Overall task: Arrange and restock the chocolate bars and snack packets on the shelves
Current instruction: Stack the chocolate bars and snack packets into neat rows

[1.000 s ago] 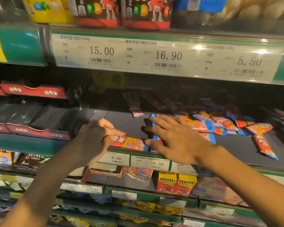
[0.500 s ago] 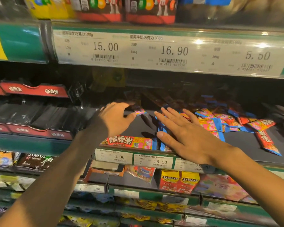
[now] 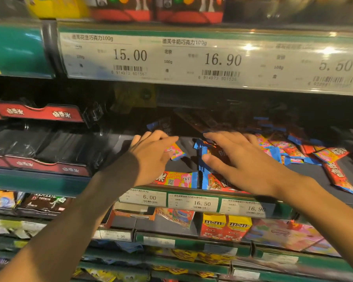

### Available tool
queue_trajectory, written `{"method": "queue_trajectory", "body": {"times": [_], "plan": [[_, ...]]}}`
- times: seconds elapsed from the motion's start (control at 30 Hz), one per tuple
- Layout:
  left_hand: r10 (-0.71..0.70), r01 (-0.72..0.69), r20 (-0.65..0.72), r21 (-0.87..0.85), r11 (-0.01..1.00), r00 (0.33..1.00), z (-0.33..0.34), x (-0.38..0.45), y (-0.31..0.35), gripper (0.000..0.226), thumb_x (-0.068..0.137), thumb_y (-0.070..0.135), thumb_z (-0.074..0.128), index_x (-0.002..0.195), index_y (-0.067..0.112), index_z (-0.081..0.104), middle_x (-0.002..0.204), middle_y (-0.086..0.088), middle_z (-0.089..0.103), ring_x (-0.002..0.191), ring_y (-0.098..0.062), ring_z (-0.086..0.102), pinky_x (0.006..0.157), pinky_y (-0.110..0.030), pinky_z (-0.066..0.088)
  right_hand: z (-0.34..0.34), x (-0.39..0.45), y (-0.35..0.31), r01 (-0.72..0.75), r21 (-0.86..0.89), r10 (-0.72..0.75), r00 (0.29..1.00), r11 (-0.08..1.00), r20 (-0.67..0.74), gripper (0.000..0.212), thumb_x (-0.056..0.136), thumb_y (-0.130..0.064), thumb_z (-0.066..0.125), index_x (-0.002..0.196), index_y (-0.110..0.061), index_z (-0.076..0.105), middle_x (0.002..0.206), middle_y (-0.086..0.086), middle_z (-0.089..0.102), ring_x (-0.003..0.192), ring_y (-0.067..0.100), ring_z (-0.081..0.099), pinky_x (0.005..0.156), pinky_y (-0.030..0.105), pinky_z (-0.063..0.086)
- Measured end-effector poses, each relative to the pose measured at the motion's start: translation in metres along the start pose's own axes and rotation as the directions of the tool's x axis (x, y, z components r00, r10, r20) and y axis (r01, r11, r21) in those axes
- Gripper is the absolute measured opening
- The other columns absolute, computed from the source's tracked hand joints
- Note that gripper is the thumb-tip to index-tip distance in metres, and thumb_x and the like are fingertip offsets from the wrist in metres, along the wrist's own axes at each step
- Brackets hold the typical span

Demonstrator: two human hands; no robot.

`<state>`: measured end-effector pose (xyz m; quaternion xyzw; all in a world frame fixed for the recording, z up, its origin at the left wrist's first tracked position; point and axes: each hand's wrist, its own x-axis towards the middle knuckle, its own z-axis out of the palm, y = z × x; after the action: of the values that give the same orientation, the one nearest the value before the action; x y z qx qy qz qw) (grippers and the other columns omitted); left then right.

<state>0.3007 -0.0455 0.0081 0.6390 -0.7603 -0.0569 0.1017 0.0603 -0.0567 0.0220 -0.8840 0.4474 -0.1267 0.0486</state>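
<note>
Holding a pink snack packet (image 3: 174, 152), the left hand (image 3: 151, 153) tidies it while the flat, released right hand (image 3: 238, 159) steadies the bars (image 3: 204, 157) on the shelf (image 3: 306, 171).

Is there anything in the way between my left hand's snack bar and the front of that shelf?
The left hand holds a pink-ended bar above bare dark shelf. At the front edge lies a red bar with a pink pony, crosswise, filling that spot. The blue-edged bars under the right hand sit beside it.
</note>
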Motion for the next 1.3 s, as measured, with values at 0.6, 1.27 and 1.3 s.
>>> {"method": "queue_trajectory", "body": {"times": [0.6,1.27,1.3], "plan": [[-0.207,0.223,0.140,-0.111,0.969,0.968,-0.019,0.012,-0.018,0.039,0.105,0.012,0.033,0.144,0.017,0.037,0.108,-0.001,0.045,0.121,-0.028,0.043,0.096,-0.036,0.034,0.019,0.094,-0.043,-0.093,0.074,0.083,0.988,0.993,0.131,0.055,0.082,-0.064,0.062,0.089,-0.009,0.065,0.067,0.002,0.063,0.067,0.021,0.063,0.057,0.032,0.047],[-0.065,0.056,-0.043,-0.194,0.979,0.997,-0.009,-0.018,-0.047,0.030,0.089,0.019,0.069,0.110,0.038,0.061,0.090,0.026,0.046,0.086,0.000,0.045,0.095,-0.029,0.040,-0.004,0.101,-0.021,-0.234,0.411,0.169,0.968,0.881,0.188,0.024,0.092,-0.011,0.064,0.074,-0.028,0.063,0.077,-0.011,0.060,0.073,0.006,0.057,0.068,0.021,0.046],[-0.057,0.051,-0.028,-0.174,0.983,0.998,-0.012,-0.020,-0.048,0.033,0.089,0.018,0.069,0.113,0.039,0.061,0.090,0.027,0.045,0.087,-0.001,0.044,0.098,-0.030,0.038,-0.004,0.101,-0.022,-0.220,0.412,0.163,0.972,0.884,0.169,0.020,0.091,-0.011,0.065,0.078,-0.027,0.066,0.079,-0.011,0.061,0.075,0.006,0.058,0.070,0.022,0.047]]}}
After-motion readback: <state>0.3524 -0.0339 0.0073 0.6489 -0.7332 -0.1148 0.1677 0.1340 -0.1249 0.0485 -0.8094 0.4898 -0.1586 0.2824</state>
